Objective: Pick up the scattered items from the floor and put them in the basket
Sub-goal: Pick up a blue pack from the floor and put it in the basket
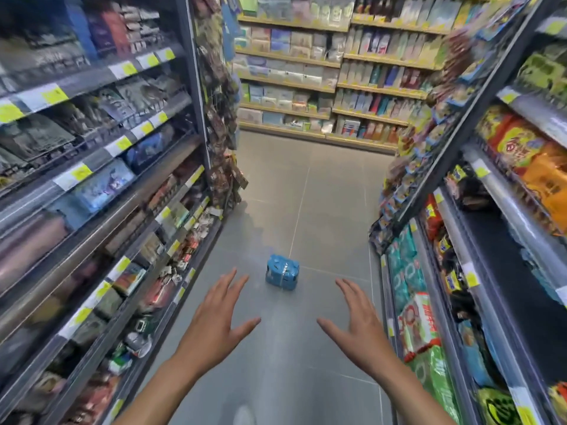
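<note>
Shop aisle, grey tiled floor [322,191]; blue pack [282,272] lying ahead; left hand [214,320], right hand [357,322], fingers spread, holding nothing

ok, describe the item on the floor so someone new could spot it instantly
Look down the store aisle between the two shelving runs to the grey tiled floor. Just beyond both outstretched hands sits a blue plastic-wrapped multipack. It is the only item lying on the floor; everything else is shelved.

Blue pack [282,272]; grey tiled floor [322,191].
</note>
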